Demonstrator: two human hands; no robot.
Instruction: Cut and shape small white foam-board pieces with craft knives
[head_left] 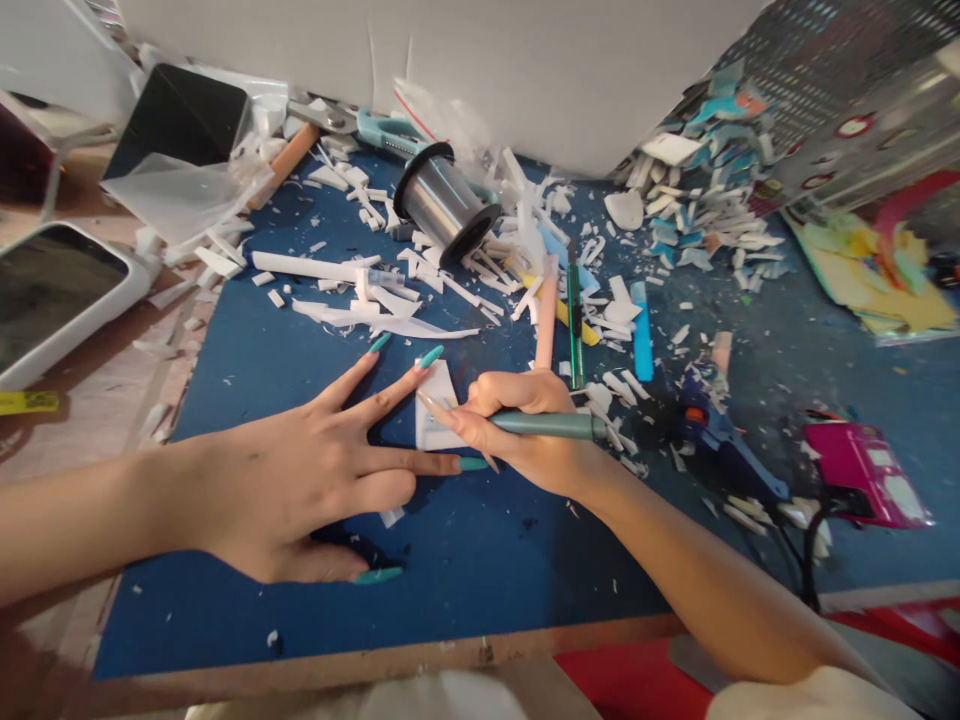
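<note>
My left hand (322, 470) lies flat with its fingers spread and long teal nails on a dark blue cutting mat (465, 560). Its outstretched fingers frame a small white foam piece (439, 385), one fingertip resting at the piece's upper edge. Over that piece, my right hand (525, 420) is closed around a grey-green pen (551, 425), whose back end points to the right. The pen's tip is hidden behind my fingers, so I cannot tell whether it touches the white piece.
White scraps (367, 200) litter the mat's far side around a spool (446, 205). A green cutter (575, 320) and a blue strip (642, 330) lie beyond my right hand. A dark blue glue gun (720, 440) and magenta box (870, 470) are rightward; a white-framed device (67, 300) lies left.
</note>
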